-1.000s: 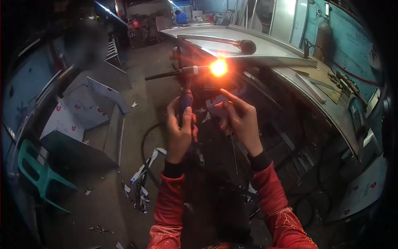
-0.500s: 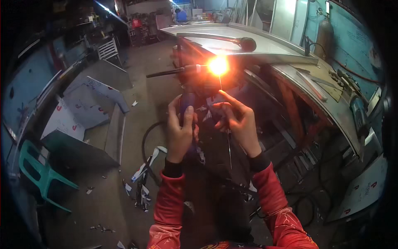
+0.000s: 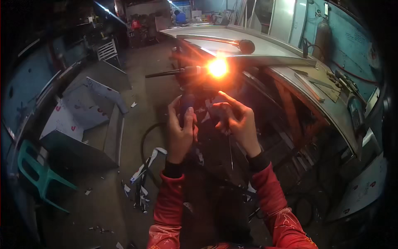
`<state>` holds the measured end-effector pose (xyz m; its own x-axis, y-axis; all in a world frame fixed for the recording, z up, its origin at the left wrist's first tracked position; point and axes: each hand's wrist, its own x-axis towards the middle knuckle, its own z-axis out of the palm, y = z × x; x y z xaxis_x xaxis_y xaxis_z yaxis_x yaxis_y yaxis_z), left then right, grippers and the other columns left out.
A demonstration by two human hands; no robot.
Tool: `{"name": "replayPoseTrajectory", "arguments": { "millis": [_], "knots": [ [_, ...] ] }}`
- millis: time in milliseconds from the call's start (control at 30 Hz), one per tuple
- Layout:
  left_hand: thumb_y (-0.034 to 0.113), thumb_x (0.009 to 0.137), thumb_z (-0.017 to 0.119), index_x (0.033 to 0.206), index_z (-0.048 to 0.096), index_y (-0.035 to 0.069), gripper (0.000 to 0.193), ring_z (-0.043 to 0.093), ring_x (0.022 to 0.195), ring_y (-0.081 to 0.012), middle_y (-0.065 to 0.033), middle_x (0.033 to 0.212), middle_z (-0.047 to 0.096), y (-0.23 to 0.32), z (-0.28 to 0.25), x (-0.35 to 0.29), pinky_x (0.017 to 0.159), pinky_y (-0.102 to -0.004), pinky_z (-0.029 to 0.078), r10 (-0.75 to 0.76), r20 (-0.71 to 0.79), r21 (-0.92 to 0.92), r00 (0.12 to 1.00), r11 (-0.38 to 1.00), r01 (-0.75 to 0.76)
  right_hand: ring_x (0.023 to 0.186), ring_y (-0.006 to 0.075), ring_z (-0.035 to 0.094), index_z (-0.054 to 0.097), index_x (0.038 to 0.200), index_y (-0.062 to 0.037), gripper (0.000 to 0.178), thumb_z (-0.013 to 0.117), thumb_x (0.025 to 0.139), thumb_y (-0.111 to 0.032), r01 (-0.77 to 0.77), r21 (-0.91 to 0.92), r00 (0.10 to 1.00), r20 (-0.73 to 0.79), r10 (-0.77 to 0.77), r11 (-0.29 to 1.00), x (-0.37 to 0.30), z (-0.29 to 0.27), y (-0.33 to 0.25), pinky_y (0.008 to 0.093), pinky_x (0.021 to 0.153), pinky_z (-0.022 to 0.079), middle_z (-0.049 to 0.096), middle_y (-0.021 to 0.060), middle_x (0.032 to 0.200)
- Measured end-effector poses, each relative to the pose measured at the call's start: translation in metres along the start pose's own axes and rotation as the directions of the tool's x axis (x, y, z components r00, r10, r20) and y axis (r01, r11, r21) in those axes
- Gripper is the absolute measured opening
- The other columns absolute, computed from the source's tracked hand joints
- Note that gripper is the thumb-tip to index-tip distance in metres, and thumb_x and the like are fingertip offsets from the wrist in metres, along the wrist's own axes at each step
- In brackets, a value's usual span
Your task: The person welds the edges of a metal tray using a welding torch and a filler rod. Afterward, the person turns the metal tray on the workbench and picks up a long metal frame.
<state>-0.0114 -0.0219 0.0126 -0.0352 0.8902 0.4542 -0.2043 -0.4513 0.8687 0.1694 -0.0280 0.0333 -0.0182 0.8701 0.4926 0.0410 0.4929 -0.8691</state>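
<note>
My left hand (image 3: 181, 128) is closed around the dark blue handle of a TIG welding torch (image 3: 188, 103), held upright. The torch's head points right at a bright orange-white arc (image 3: 218, 67) by the near edge of a sheet-metal top (image 3: 248, 60). My right hand (image 3: 238, 121) pinches a thin filler rod (image 3: 231, 153), its index finger stretched toward the arc. The rod's tail hangs below the fingers. Its upper end is lost in the glare, which also hides the seam.
A mallet (image 3: 246, 46) lies on the metal top. Right of it is a bench (image 3: 331, 112) with strips and an angle grinder (image 3: 355, 112). A gas cylinder (image 3: 322, 39) stands behind. Left are a bent-metal box (image 3: 83, 145) and a green chair (image 3: 41, 170). Scraps and a hose (image 3: 144, 139) lie on the floor.
The arc stays lit, and both hands keep nearly the same place. The rod between the right fingers and the arc showed before and now is hard to see. The view has shifted slightly.
</note>
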Motion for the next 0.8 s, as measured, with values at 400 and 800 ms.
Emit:
{"name": "replayPoseTrajectory", "arguments": {
  "millis": [400,800],
  "knots": [
    [0.025,0.107,0.053,0.142,0.039,0.013,0.04,0.049,0.049,-0.0076,-0.0038,0.082,0.055,-0.032,-0.027,0.018,0.042,-0.0241,0.042,0.465,0.376,0.729,0.801,0.385,-0.566,0.06,0.0094,0.066,0.06,0.14,-0.0057,0.036,0.054,0.104,-0.008,0.001,0.025,1.0,-0.021,-0.001,1.0,0.001,0.003,0.005,0.0225,0.051,0.052,0.074,0.0101,0.104],
    [0.029,0.107,0.052,0.143,0.037,0.013,0.042,0.048,0.048,-0.0063,-0.003,0.081,0.055,-0.004,-0.005,0.003,0.041,-0.023,0.041,0.008,0.022,0.001,1.0,1.0,-0.008,0.062,0.01,0.069,0.058,0.141,-0.0089,0.037,0.054,0.104,-0.01,-0.019,0.045,1.0,-0.013,0.019,0.999,0.003,0.002,0.016,0.0219,0.05,0.053,0.074,0.0097,0.109]
  ]
}}
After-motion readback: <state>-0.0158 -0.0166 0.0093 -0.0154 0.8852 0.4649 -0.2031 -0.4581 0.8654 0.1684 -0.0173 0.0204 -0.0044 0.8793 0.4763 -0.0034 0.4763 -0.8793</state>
